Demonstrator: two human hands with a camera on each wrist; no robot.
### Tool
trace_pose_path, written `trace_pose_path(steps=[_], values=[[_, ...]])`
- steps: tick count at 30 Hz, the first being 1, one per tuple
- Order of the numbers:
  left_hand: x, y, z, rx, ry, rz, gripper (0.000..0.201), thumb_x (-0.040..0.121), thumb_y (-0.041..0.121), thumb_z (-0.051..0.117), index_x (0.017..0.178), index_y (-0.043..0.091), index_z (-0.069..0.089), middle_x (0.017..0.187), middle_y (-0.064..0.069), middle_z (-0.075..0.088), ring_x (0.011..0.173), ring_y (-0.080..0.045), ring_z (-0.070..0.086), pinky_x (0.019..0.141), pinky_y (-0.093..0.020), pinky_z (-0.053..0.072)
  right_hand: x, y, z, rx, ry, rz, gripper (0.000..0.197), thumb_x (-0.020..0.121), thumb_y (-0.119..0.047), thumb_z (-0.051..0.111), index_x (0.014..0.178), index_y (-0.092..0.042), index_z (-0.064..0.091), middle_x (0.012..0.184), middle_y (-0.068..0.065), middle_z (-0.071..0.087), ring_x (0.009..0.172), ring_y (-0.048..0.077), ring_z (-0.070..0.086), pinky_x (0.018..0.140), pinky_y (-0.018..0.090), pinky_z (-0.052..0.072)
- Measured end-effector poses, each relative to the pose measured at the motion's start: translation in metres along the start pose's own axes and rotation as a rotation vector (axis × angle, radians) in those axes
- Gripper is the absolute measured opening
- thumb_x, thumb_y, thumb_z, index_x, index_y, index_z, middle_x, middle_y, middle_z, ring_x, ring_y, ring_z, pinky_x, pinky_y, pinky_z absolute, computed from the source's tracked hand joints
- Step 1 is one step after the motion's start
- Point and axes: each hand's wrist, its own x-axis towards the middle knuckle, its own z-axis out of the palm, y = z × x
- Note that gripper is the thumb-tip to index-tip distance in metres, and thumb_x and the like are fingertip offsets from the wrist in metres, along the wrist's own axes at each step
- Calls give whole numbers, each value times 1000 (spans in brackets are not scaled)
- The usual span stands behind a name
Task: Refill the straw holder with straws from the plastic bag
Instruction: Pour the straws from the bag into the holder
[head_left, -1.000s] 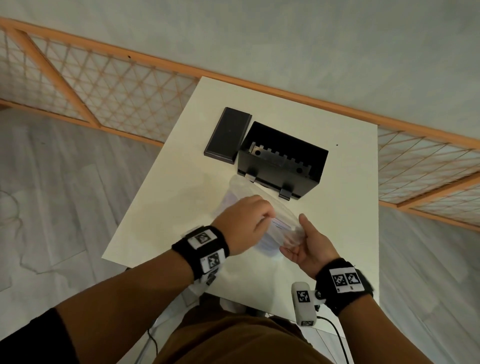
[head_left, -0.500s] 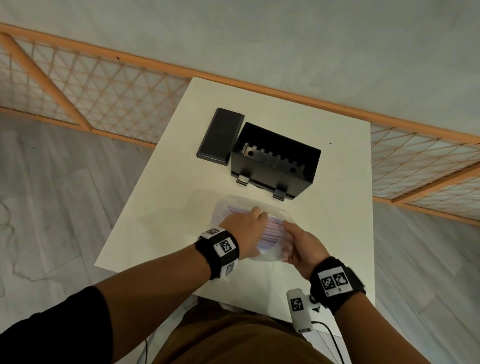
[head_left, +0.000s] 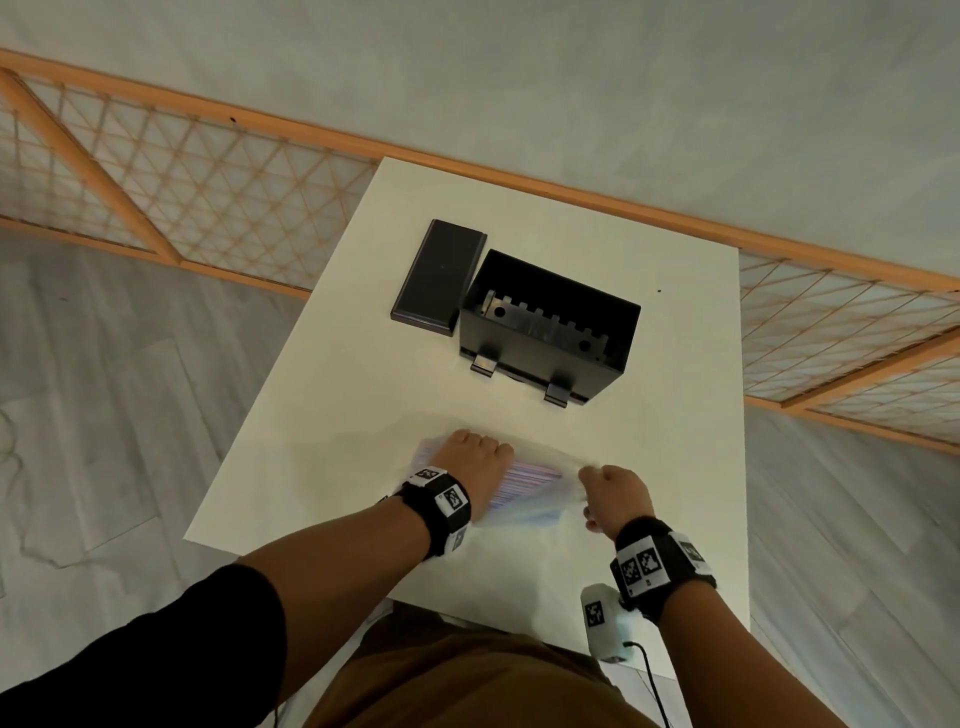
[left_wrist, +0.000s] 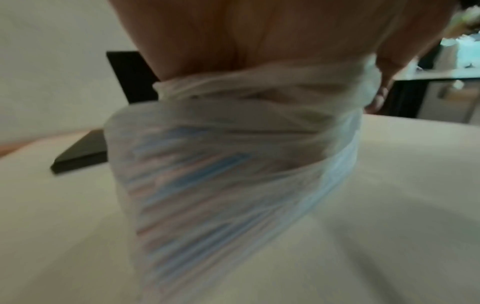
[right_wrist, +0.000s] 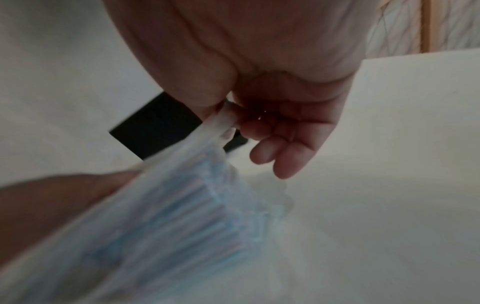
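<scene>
The head camera looks steeply down from above onto the white table (head_left: 649, 467), taking in both forearms and the floor around. Each wrist camera sits low and very close under its palm, facing forward across the tabletop; all three views share the plastic bag (head_left: 524, 486) of straws.

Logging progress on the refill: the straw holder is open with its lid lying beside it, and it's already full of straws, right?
Not full. In the head view the straw holder is open and holds no straws, with its lid beside it. The straws are in the plastic bag.
</scene>
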Motion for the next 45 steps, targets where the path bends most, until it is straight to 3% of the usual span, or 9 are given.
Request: trace_pose_path(steps=[2, 5, 7, 14, 21, 32, 38, 42, 45], values=[[2, -1, 4, -93, 13, -5, 51, 85, 30, 76, 126, 13, 52, 124, -8, 62, 115, -31, 60, 102, -41, 44, 12, 15, 8, -165, 6, -17, 33, 92, -31, 48, 79, -3, 60, 82, 20, 70, 78, 39, 68, 76, 48, 59], [4, -5, 8, -199, 48, 12, 47, 88, 39, 74, 123, 13, 56, 122, -9, 64, 113, -31, 61, 99, -40, 46, 15, 27, 14, -366, -27, -55, 29, 97, -26, 49, 72, -10, 49, 91, 23, 70, 87, 38, 68, 71, 33, 47], [4, -8, 8, -239, 72, 3, 43, 89, 40, 73, 119, 14, 57, 119, -8, 65, 110, -31, 63, 94, -39, 47, 15, 26, 15, -384, -43, -47, 25, 96, -26, 49, 75, -11, 47, 94, 21, 69, 87, 37, 69, 73, 37, 52], [2, -19, 14, -339, 134, -85, 42, 88, 52, 67, 112, 19, 57, 113, -4, 65, 105, -30, 64, 88, -38, 50, -5, 12, 16, 432, -286, 189, 32, 98, -40, 49, 114, -15, 62, 112, 10, 66, 100, 35, 69, 77, 46, 62], [-11, -26, 17, -501, 106, -55, 27, 89, 40, 69, 103, 19, 58, 103, -4, 64, 94, -28, 63, 79, -34, 50, 6, 31, 36, 247, -251, 134, 15, 103, -8, 39, 88, -9, 41, 95, 19, 53, 70, 28, 56, 62, 35, 45], [-34, -23, 13, -253, 290, 60, 61, 90, 47, 62, 139, 14, 45, 128, -8, 58, 110, -28, 60, 93, -40, 51, 8, 32, 29, 320, -162, 129, 15, 98, -15, 43, 95, -5, 54, 92, 18, 64, 70, 31, 66, 64, 38, 55], [-38, -23, 9, -55, 472, 129, 55, 81, 55, 65, 121, 17, 60, 138, -10, 52, 123, -31, 53, 102, -44, 43, 3, 41, 31, 275, -137, 62, 16, 103, -18, 45, 94, -7, 50, 95, 18, 67, 73, 30, 70, 69, 42, 60], [-32, -28, 16, -95, 134, -1, 67, 76, 69, 68, 125, 24, 59, 162, -16, 23, 151, -44, 19, 120, -64, 13, 5, 41, 37, 213, -155, 59, 15, 104, -16, 47, 96, -7, 55, 91, 18, 66, 67, 29, 65, 69, 41, 59], [-27, -25, 18, -322, -86, -83, 60, 78, 62, 74, 123, 26, 56, 129, -6, 53, 118, -34, 56, 104, -47, 44, 5, 42, 42, 152, -194, 61, 15, 102, -13, 45, 99, -6, 58, 90, 17, 66, 65, 27, 65, 65, 37, 56]])
